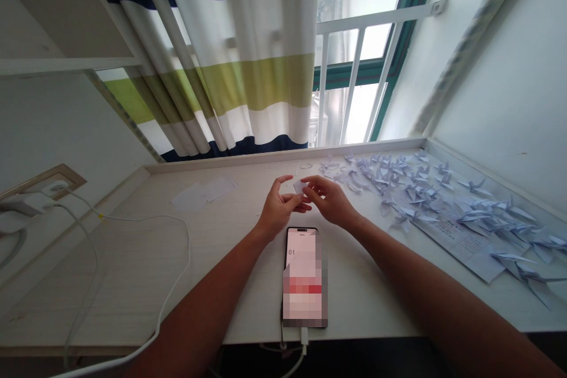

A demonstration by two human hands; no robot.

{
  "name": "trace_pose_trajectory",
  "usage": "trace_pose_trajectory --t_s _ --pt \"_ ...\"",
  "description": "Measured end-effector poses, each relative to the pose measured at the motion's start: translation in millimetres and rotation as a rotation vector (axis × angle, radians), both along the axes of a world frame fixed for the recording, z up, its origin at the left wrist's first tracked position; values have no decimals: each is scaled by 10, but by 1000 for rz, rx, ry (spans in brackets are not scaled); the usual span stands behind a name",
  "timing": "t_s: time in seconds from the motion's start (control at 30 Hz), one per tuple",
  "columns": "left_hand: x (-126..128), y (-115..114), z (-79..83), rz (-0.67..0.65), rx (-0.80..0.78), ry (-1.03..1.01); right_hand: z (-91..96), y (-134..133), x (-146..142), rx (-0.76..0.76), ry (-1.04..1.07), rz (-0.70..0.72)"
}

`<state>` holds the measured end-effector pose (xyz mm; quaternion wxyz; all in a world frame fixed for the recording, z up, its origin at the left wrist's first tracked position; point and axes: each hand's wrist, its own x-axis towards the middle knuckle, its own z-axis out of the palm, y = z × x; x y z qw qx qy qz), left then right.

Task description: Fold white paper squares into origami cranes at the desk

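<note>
A small piece of white paper is held between my two hands above the middle of the desk. My left hand pinches its lower left side between thumb and fingers, with the index finger raised off it. From the other side, my right hand grips the paper with thumb and index finger. Fingers cover part of the paper, so its folds are hard to make out. Just below my hands lies a phone with a lit screen, partly blurred out.
Many folded paper cranes cover the desk's right side, some on printed sheets. Flat paper sheets lie at the back left. A white cable runs across the left side; another charging cable plugs into the phone at the front edge.
</note>
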<state>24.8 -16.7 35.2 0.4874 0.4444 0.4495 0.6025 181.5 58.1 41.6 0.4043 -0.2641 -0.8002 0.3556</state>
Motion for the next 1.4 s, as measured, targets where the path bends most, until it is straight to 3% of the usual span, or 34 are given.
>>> trace_pose_trajectory --t_s 0.2,0.5,0.8,1.07,1.4 --pt "-44 37 -94 -20 47 129 -24 32 -3 -97 8 37" --pt "-51 83 -183 83 93 278 60 5 1 -222 9 17" --pt "-82 85 -127 136 46 261 -23 62 -27 -224 81 10" --pt "-95 85 -134 128 92 241 2 30 -25 -232 11 34" --pt "-47 71 -45 162 1 -31 -20 30 -31 -272 150 120"
